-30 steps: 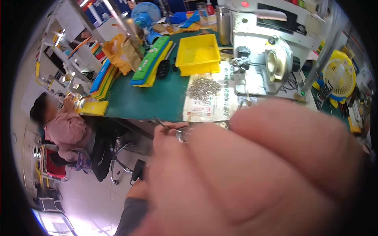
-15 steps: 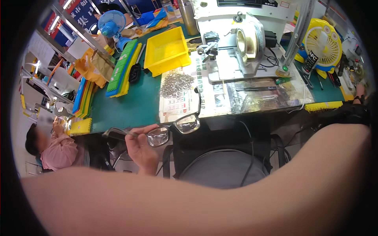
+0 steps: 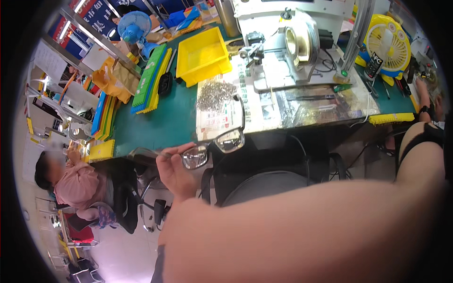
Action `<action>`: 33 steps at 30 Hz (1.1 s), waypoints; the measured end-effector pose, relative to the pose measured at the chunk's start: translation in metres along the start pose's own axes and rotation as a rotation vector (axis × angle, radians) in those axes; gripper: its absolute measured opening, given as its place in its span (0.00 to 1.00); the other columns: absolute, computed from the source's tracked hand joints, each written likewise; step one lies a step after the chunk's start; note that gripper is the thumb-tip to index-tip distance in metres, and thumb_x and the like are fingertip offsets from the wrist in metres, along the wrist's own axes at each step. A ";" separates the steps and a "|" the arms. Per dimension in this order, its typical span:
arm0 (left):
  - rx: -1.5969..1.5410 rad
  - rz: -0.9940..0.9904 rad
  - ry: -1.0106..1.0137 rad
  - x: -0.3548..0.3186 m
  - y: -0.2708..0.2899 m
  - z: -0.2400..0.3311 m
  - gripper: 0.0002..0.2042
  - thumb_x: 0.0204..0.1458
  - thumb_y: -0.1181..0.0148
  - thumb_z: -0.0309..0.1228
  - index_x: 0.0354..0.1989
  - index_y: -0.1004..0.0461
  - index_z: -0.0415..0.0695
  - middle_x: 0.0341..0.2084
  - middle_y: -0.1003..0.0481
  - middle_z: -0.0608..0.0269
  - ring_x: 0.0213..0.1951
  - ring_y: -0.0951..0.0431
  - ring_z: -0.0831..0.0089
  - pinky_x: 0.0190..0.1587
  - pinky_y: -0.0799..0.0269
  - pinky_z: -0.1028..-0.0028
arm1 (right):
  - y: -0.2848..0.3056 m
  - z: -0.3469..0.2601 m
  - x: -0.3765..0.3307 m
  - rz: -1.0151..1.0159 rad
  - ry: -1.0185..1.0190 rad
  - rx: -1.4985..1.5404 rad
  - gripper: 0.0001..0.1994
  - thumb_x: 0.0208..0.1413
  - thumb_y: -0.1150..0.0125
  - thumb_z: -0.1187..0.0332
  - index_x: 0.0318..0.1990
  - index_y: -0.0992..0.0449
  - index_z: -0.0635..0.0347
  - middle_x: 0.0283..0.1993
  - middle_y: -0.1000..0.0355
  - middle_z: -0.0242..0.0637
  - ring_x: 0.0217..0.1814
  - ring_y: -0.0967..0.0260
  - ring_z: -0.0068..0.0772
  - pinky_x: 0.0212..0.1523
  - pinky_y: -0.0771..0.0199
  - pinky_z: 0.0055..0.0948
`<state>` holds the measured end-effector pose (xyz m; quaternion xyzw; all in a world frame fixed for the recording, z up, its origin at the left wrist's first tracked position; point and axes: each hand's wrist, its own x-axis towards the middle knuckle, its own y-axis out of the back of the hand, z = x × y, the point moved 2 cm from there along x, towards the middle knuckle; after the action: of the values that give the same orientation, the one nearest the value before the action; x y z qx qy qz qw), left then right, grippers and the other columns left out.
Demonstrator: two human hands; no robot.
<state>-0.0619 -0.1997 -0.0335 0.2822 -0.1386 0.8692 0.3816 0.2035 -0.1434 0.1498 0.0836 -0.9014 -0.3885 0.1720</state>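
Note:
My left hand [image 3: 177,172] is closed on one temple arm of a pair of dark-framed eyeglasses [image 3: 195,157], pinching it between thumb and fingers. Both lenses extend to the right of the hand, above the chair. The second temple arm is unfolded and reaches up across a printed sheet [image 3: 207,123] at the bench edge. A heap of small metallic pieces [image 3: 216,96] lies on that sheet, just beyond the glasses. A blurred bare arm [image 3: 292,231] close to the camera fills the lower right and hides part of the left wrist. My right hand does not show.
A green-topped bench [image 3: 160,127] carries a yellow bin [image 3: 203,56], stacked coloured trays [image 3: 148,85] and a white machine with a round wheel [image 3: 295,45]. A dark chair [image 3: 264,191] stands before it. People sit at left [image 3: 80,184] and work at far right [image 3: 423,96].
The close, blurred arm has moved right, uncovering the floor at lower left. My left hand and the glasses sit slightly further right in view, still gripped the same way.

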 end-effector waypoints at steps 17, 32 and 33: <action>0.054 -0.151 -0.038 -0.009 -0.010 0.016 0.06 0.70 0.55 0.28 0.49 0.39 0.39 0.43 0.20 0.42 0.43 0.18 0.63 0.50 0.21 0.68 | 0.045 -0.034 -0.069 -0.081 0.193 -0.358 0.09 0.56 0.35 0.61 0.40 0.21 0.53 0.42 0.22 0.36 0.38 0.24 0.33 0.37 0.22 0.31; -0.127 -0.392 -0.497 0.034 -0.053 0.099 0.14 0.64 0.43 0.26 0.55 0.35 0.43 0.36 0.18 0.37 0.35 0.16 0.51 0.33 0.19 0.60 | 0.002 0.087 -0.088 0.834 -0.044 -0.085 0.15 0.55 0.27 0.70 0.47 0.25 0.57 0.45 0.27 0.44 0.38 0.24 0.39 0.37 0.21 0.32; -0.134 -0.396 -0.493 0.038 -0.059 0.098 0.14 0.64 0.43 0.26 0.55 0.35 0.43 0.36 0.18 0.37 0.35 0.16 0.51 0.33 0.19 0.60 | 0.006 0.084 -0.088 0.875 0.021 -0.092 0.15 0.54 0.27 0.71 0.46 0.25 0.56 0.45 0.27 0.43 0.38 0.24 0.40 0.36 0.20 0.33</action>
<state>-0.0007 -0.1827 0.0693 0.4801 -0.2261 0.6726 0.5158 0.2535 -0.0581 0.0791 -0.3097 -0.8319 -0.3180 0.3329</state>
